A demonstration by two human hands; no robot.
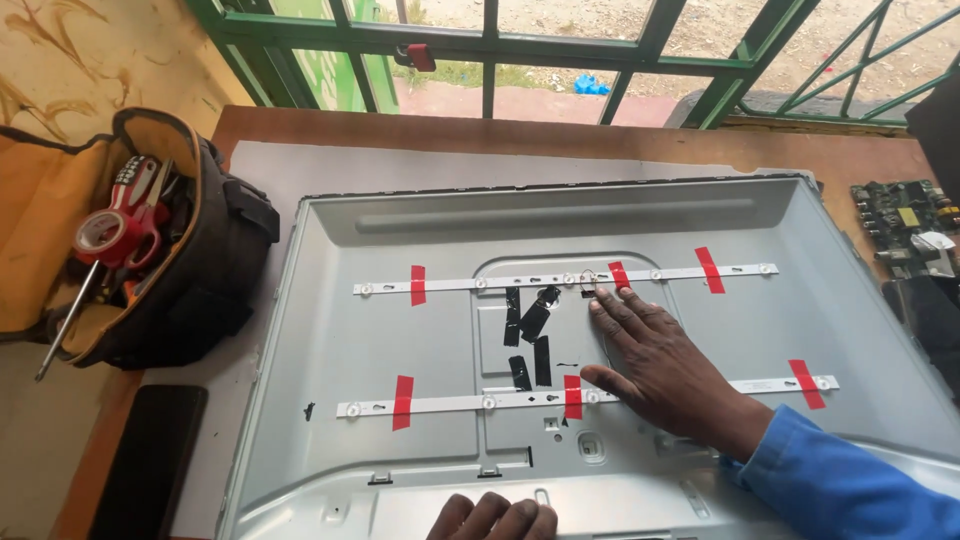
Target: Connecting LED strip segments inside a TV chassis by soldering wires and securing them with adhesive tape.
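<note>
While the right hand (pixel 660 365) is laid flat and empty on the grey metal panel (pixel 400 330), fingertips at the upper LED strip (pixel 500 283), the left hand's (pixel 495 520) curled fingers are seen at the panel's near edge, holding nothing visible.

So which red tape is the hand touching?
The right hand has fingertips at the red tape on the upper strip, third from the left. The other red tapes sit apart from the fingers.
</note>
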